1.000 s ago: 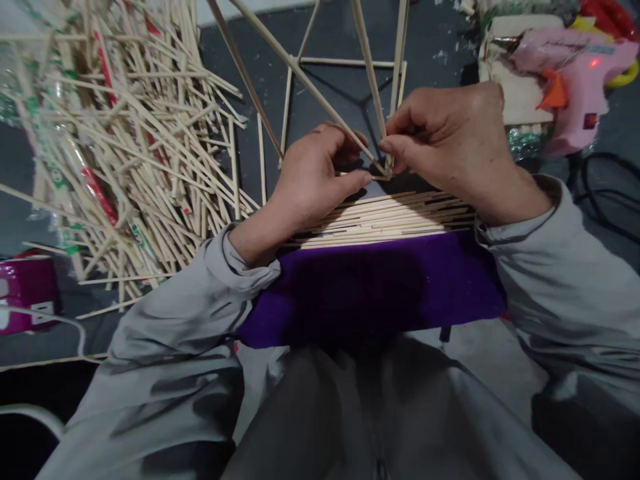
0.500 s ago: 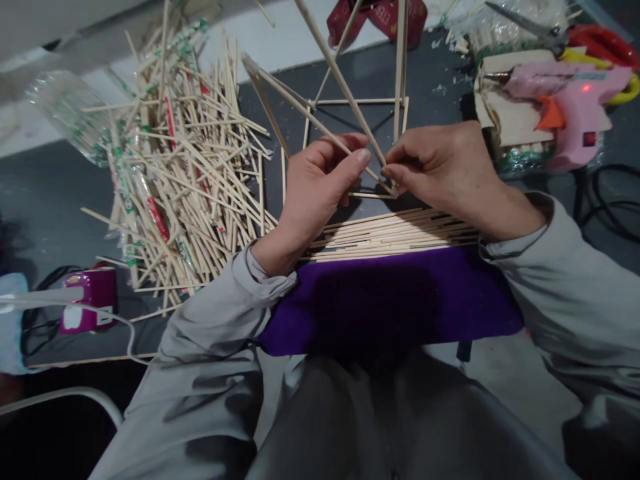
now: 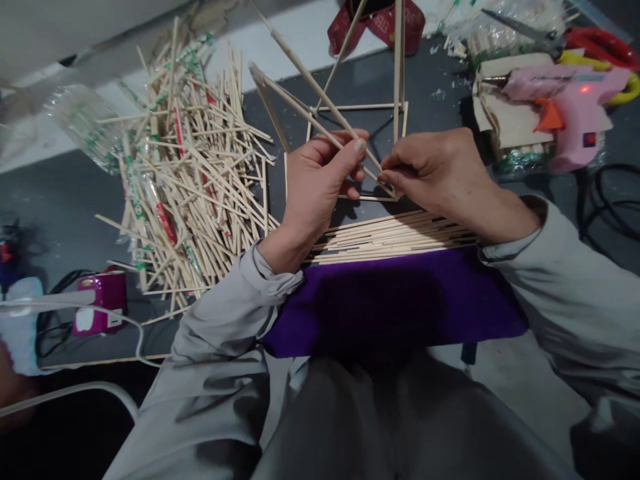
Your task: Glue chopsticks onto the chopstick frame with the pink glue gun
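A frame of thin wooden sticks (image 3: 360, 107) stands on the dark table, with uprights rising from its base. My left hand (image 3: 323, 177) is closed, thumb against fingers, around a slanting stick (image 3: 298, 108) that runs down to the frame's near right corner. Another long stick (image 3: 310, 75) crosses above it. Its lower end is pinched between the thumb and fingers of my right hand (image 3: 433, 170), close to that corner. My left fingertips also lie against this second stick. The exact contact at the corner is partly hidden by my right fingers.
Loose sticks (image 3: 210, 193) and plastic wrappers heap up at the left. A row of sticks (image 3: 390, 233) lies before the frame, beside a purple cloth (image 3: 400, 300). A pink glue gun (image 3: 570, 100) and scissors (image 3: 600, 50) rest at the right. A magenta box (image 3: 103, 303) with cables sits left.
The second stick's upper part has swung left and lower, and it now lies against my left fingertips. My right hand stays near the corner. The view has shifted slightly.
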A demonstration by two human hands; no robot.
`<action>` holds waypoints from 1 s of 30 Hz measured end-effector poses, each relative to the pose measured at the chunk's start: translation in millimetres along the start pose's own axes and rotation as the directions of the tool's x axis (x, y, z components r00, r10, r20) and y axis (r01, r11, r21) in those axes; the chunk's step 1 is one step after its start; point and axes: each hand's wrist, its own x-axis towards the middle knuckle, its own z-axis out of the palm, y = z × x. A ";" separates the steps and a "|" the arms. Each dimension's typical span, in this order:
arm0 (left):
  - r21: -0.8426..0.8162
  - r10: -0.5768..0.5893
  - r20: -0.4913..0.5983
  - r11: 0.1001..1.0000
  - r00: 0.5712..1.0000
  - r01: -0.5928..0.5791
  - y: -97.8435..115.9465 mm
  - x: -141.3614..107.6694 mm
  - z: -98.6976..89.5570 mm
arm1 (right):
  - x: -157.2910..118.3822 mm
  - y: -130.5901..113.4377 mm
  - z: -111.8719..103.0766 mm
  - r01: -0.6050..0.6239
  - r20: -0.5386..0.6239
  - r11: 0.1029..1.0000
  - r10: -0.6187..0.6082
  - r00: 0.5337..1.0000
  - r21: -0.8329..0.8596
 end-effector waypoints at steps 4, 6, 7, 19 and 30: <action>-0.040 0.008 0.005 0.999 1.000 -0.008 -1.6 0.0 -1.0 | 0.3 0.0 0.4 0.019 0.003 0.999 -0.019 1.000 -0.042; -0.046 0.014 0.001 0.999 1.000 -0.014 -2.4 -0.4 -1.6 | 0.1 0.8 0.9 0.028 0.006 0.998 -0.028 1.000 -0.055; -0.040 0.014 -0.005 0.999 1.000 -0.014 -2.8 -0.6 -1.9 | -0.1 1.4 1.4 0.031 0.005 0.998 -0.031 1.000 -0.058; -0.059 0.086 0.070 0.995 0.994 -0.082 -12.0 1.9 -6.9 | -3.9 3.9 -10.0 0.034 0.011 0.999 -0.034 0.999 0.039; -0.033 0.082 0.081 0.996 0.993 -0.080 -16.2 3.6 -9.3 | -8.3 14.5 -17.9 -0.256 0.210 0.952 0.219 0.953 0.168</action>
